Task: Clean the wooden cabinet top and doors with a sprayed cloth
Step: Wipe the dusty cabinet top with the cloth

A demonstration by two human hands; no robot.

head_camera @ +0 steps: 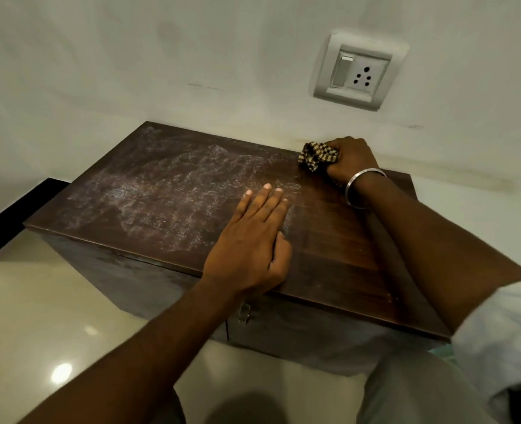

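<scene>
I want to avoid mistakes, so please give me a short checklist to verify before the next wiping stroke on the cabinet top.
1. Checked cloth gripped in right hand: ok.
2. Left hand flat on cabinet top, steadying: ok.
3. Path leftward free of objects: ok.
4. White dusty film cleared from the left part: not ok.
5. Cloth damp with spray: cannot tell.
6. Doors cleaned: cannot tell.
</scene>
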